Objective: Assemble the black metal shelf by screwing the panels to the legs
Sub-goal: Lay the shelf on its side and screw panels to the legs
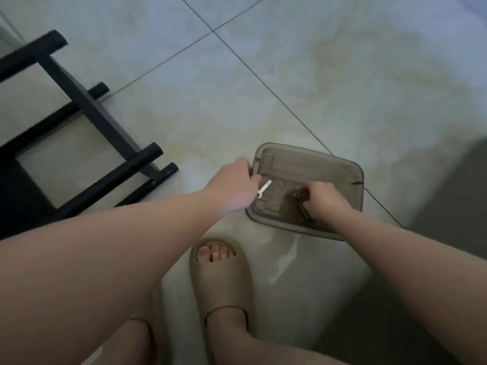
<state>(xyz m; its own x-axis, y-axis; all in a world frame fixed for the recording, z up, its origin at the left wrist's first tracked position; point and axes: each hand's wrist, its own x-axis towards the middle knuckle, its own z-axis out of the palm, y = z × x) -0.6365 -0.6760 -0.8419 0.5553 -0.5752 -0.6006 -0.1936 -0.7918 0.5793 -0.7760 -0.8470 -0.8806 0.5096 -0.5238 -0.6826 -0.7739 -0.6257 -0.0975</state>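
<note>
We look down at the floor, which is made of big pale tiles with thin dark lines between them. Both of our hands reach down to a brown see-through plastic tray that lies flat on the floor in front of us. Our left hand is at the left edge of the tray. Its fingers are curled in, and they pinch a small white wrench. The wrench sticks out from the fingers and points up and to the right, over the tray. Our right hand is over the middle of the tray, near its front edge. Its fingers are curled tight and point down, and they grip some dark metal parts that are in the tray. One small dark part pokes out to the left of the fingers, and another pokes out under the hand. They are too small and dark for us to tell just what they are. The two hands are apart, with a bare bit of the tray between them. The black shelf lies on the floor at the left, well apart from both hands and from the tray. We see its long round legs and the flat bars across them, a bit blurry. One foot in a tan slipper stands on the floor just below the tray.
</note>
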